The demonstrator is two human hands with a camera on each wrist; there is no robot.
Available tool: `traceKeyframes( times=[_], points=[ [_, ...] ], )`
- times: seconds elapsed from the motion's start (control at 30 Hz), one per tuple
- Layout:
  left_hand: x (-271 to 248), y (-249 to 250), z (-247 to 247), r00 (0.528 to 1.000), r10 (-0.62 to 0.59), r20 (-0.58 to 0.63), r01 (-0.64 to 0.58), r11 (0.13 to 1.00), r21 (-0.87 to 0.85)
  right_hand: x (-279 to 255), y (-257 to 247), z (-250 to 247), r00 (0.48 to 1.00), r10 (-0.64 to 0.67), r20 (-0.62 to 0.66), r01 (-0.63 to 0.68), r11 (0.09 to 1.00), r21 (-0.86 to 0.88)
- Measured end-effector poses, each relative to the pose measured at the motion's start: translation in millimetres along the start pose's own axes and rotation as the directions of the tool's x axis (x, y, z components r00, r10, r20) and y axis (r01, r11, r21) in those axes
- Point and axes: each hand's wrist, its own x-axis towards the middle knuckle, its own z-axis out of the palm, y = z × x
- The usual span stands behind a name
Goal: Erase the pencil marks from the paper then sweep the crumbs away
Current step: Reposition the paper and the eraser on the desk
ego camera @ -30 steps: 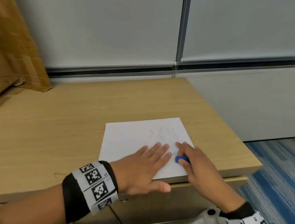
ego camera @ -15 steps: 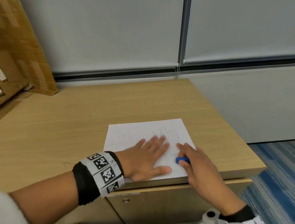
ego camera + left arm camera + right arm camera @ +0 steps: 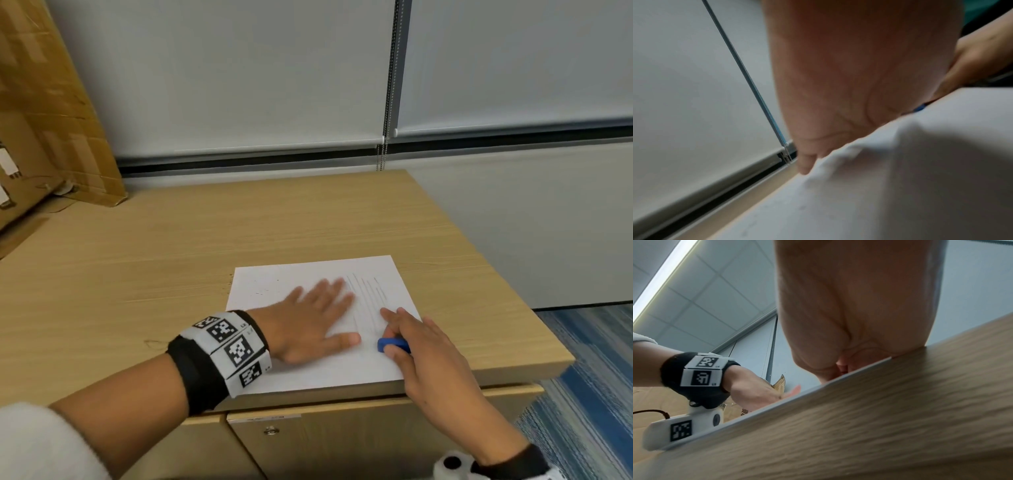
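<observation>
Pressing flat on the paper (image 3: 308,274), your left hand (image 3: 310,320) lies with fingers straight and spread, pinning the sheet to the wooden cabinet top (image 3: 171,246). Just right of it, your right hand (image 3: 424,349) pinches the blue eraser (image 3: 390,343) between thumb and fingers, its tip on the sheet's near right part. Faint pencil lines (image 3: 368,294) run between both hands, toward the far right corner.

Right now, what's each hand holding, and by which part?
Right hand pinches the blue eraser by its rear end, leaving the front end exposed. Left hand holds nothing; it presses flat on the paper.
</observation>
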Motion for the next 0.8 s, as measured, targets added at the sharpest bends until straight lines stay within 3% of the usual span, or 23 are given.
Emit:
traceKeyframes(
  times=[0.07,0.13,0.2,0.27,0.37,0.47,0.6,0.8],
  points=[
    [2,2,3,0.999,0.039,0.031,-0.039,0.999,0.003,-1,0,-1,1.000,-0.020,-0.013,0.020,1.000,-0.002],
    [5,-11,2,0.993,-0.115,0.040,0.116,0.993,-0.036,-2,0,-2,1.000,-0.021,-0.013,0.021,1.000,-0.003],
    [5,-29,-3,0.957,-0.284,0.055,0.288,0.955,-0.076,-2,-2,-2,0.999,-0.027,-0.023,0.027,1.000,0.000],
    [4,-41,-8,0.929,-0.362,0.077,0.367,0.927,-0.079,-1,-3,-4,0.999,-0.046,-0.020,0.046,0.999,-0.006],
    [-1,-46,-13,0.954,-0.287,0.084,0.293,0.953,-0.072,3,-3,-8,0.996,-0.086,0.009,0.086,0.995,-0.053],
    [-5,-51,-15,0.973,-0.210,0.095,0.217,0.974,-0.069,10,-5,-19,0.986,-0.117,0.117,0.134,0.981,-0.141],
    [-4,-61,-19,0.967,-0.228,0.117,0.233,0.972,-0.034,34,-13,-50,0.957,-0.140,0.255,0.181,0.973,-0.145],
    [7,-70,-24,0.974,-0.206,0.094,0.199,0.977,0.078,113,-13,-74,0.939,-0.185,0.289,0.253,0.943,-0.217]
  ],
)
